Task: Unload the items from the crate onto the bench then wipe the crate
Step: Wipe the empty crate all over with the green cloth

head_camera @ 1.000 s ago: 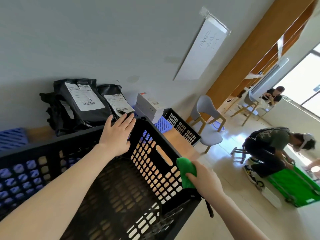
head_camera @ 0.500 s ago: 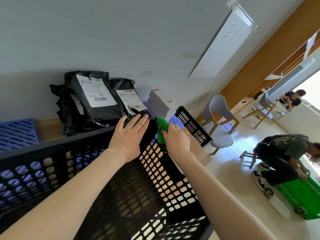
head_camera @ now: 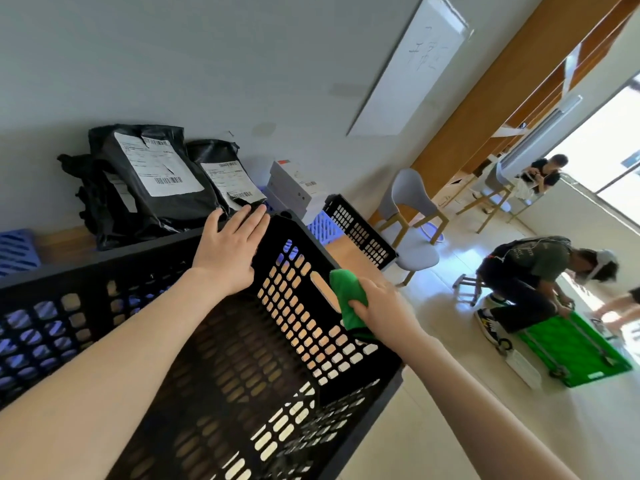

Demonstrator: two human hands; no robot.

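A large black perforated crate [head_camera: 298, 327] fills the lower middle of the view, and I see nothing inside it. My left hand [head_camera: 230, 252] rests flat on its far corner rim, fingers straight. A folded green cloth [head_camera: 346, 299] is gripped in my right hand [head_camera: 381, 306] and pressed against the top edge of the crate's right wall. Behind the crate, on the wooden bench [head_camera: 65, 239], lie black mailer bags with white labels [head_camera: 152, 181] and stacked white boxes [head_camera: 294, 192].
A blue crate [head_camera: 15, 251] sits at the far left of the bench. Another black crate [head_camera: 360, 230] and a blue one stand beyond the boxes. Grey chairs [head_camera: 412, 216] stand on the floor at right. A crouching person [head_camera: 526, 278] handles a green crate [head_camera: 581, 351].
My right hand has slid the green cloth along the right wall's top edge, from the far corner back toward me. My left hand stays on the corner.
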